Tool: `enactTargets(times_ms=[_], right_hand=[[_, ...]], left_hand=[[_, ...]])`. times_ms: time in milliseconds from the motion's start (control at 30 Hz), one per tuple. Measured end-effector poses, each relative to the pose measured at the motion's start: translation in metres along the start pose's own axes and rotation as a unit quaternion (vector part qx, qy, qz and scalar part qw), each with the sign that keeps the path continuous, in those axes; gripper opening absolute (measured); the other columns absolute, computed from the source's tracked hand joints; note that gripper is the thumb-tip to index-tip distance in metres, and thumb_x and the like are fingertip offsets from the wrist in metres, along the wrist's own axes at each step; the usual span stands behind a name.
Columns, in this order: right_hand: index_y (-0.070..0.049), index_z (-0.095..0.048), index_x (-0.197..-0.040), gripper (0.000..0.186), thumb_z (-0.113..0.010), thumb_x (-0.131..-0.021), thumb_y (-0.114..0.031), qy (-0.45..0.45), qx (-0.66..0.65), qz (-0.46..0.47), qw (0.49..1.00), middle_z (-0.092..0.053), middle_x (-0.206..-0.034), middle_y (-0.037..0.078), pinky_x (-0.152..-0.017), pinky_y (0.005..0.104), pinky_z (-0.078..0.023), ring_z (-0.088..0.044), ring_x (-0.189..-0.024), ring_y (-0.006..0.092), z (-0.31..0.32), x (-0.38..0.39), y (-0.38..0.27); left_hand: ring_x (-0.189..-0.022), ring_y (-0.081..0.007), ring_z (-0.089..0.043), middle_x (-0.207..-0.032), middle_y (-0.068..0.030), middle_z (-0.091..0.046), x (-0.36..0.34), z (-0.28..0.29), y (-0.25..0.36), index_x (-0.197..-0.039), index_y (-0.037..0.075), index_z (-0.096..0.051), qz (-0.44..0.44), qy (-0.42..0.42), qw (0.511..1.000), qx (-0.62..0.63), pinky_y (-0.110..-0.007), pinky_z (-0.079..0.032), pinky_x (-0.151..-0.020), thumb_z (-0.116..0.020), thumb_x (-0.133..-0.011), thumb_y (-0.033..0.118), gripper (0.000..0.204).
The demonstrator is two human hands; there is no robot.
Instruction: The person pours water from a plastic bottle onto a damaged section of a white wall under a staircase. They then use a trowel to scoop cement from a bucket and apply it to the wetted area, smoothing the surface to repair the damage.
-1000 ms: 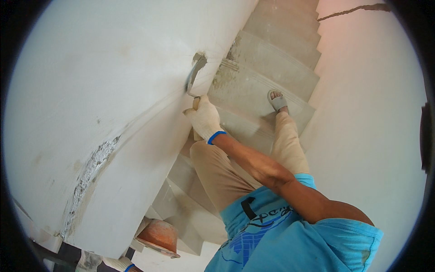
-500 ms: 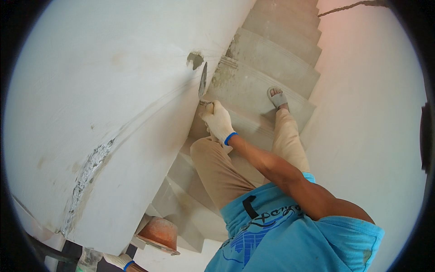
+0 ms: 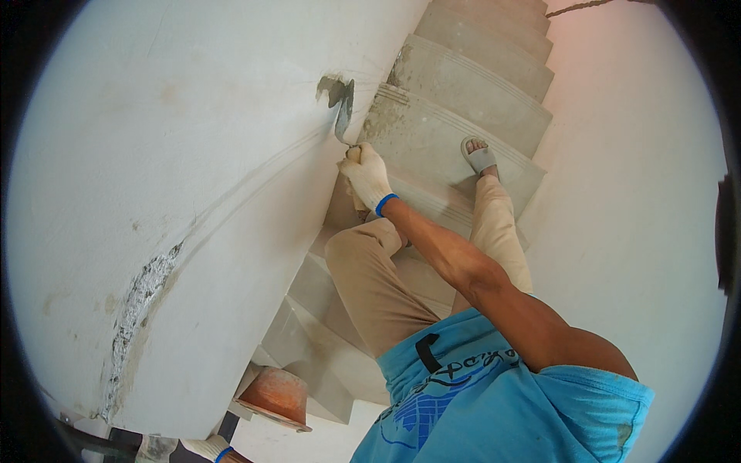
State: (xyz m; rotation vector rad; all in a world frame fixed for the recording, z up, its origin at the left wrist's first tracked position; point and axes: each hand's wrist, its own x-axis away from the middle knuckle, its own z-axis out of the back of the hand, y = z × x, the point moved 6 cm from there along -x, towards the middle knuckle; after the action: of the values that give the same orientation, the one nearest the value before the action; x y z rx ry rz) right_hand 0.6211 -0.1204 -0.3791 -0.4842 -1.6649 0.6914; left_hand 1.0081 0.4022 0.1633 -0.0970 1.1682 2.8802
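My right hand (image 3: 365, 171), in a cream knit glove with a blue cuff, is closed round the handle of a trowel (image 3: 344, 116). The trowel's grey blade is raised against the white wall, its upper part at a patch of wet grey mortar (image 3: 330, 89). Low at the left, my gloved left hand (image 3: 204, 446) shows only in part beside the wall's lower edge. Its fingers are too hidden to read. Close to it is a clear plastic object (image 3: 157, 447), cut off by the picture's edge.
A rough, unplastered groove (image 3: 139, 297) runs down the white wall (image 3: 255, 224). An orange-brown bucket (image 3: 276, 395) stands on the lower steps. Concrete stairs (image 3: 455, 127) climb away, with my sandalled foot (image 3: 480, 157) on one tread. A dark bar (image 3: 96, 441) crosses the lower left corner.
My right hand has moved up with the trowel, bringing the blade from below the mortar patch onto it. More mortar now shows at the patch. My left hand stays low at the left.
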Motion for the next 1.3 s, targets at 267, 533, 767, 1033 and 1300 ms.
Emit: enactTargets(times_ms=[267, 533, 767, 1033, 1300], right_hand=[[0.002, -0.056, -0.110, 0.037, -0.074, -0.085, -0.018, 0.013, 0.059, 0.010, 0.998, -0.069, -0.090, 0.024, -0.080, 0.0477, -0.053, -0.070, -0.087, 0.0422, -0.011, 0.021, -0.009], [0.001, -0.057, -0.112, 0.033, -0.072, -0.087, -0.014, 0.035, 0.086, 0.083, 0.992, -0.064, -0.080, 0.013, -0.055, 0.0391, -0.054, -0.065, -0.063, 0.0236, -0.016, 0.048, -0.034], [0.001, -0.057, -0.115, 0.035, -0.073, -0.086, -0.012, -0.008, 0.069, 0.096, 0.993, -0.063, -0.080, 0.012, -0.051, 0.0354, -0.051, -0.064, -0.063, 0.0189, -0.003, 0.070, -0.047], [0.000, -0.058, -0.116, 0.039, -0.075, -0.083, -0.013, 0.075, 0.178, 0.182, 0.964, -0.069, -0.086, 0.018, -0.069, 0.0435, -0.055, -0.070, -0.079, 0.0350, 0.007, 0.050, -0.044], [-0.005, -0.056, -0.123, 0.050, -0.079, -0.079, -0.013, 0.101, 0.157, 0.151, 0.971, -0.067, -0.111, 0.024, -0.087, 0.0529, -0.052, -0.065, -0.103, 0.0476, -0.004, 0.040, -0.042]], left_hand=[[-0.119, -0.0321, -0.065, -0.138, -0.0161, -0.064, 0.012, -0.007, 0.007, -0.142, -0.001, -0.056, 0.018, 0.019, 1.000, 0.012, -0.049, -0.056, -0.099, -0.051, -0.106, 0.037, 0.053], [-0.120, -0.0319, -0.065, -0.138, -0.0157, -0.064, 0.009, -0.004, 0.005, -0.142, -0.001, -0.056, 0.012, 0.004, 1.000, 0.001, -0.048, -0.055, -0.100, -0.051, -0.105, 0.038, 0.053], [-0.119, -0.0323, -0.066, -0.137, -0.0155, -0.065, 0.055, -0.052, 0.044, -0.143, 0.001, -0.057, 0.014, 0.060, 0.997, -0.039, -0.049, -0.056, -0.098, -0.052, -0.105, 0.040, 0.054], [-0.117, -0.0341, -0.067, -0.135, -0.0160, -0.065, 0.044, -0.038, 0.031, -0.143, 0.003, -0.058, 0.026, 0.047, 0.998, -0.020, -0.051, -0.059, -0.093, -0.052, -0.104, 0.042, 0.055], [-0.121, -0.0348, -0.064, -0.138, -0.0161, -0.063, 0.051, -0.040, 0.031, -0.143, 0.003, -0.057, 0.051, 0.078, 0.995, 0.030, -0.053, -0.057, -0.094, -0.054, -0.102, 0.044, 0.058]])
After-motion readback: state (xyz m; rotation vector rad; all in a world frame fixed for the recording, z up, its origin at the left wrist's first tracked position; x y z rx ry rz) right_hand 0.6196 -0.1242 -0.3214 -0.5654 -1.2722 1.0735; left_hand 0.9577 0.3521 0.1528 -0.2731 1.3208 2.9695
